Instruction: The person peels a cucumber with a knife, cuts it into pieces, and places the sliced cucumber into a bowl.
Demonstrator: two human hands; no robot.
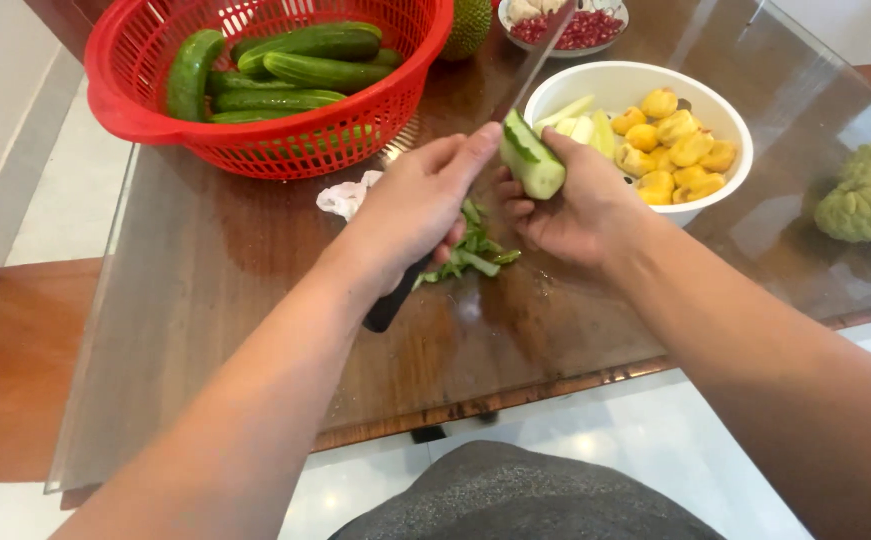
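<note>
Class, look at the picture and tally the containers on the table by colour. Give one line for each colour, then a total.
Red: 1, the red basket holding whole cucumbers.
White: 2, the large white bowl with yellow fruit pieces, and the small white bowl of red seeds, partly cut off at the top edge.
Total: 3 containers.

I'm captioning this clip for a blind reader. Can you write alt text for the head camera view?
The left hand holds a long knife against a partly peeled cucumber gripped in the right hand, above green peelings on a glass-topped wooden table. Behind stand a red basket of cucumbers and a white bowl of yellow fruit pieces.
</note>
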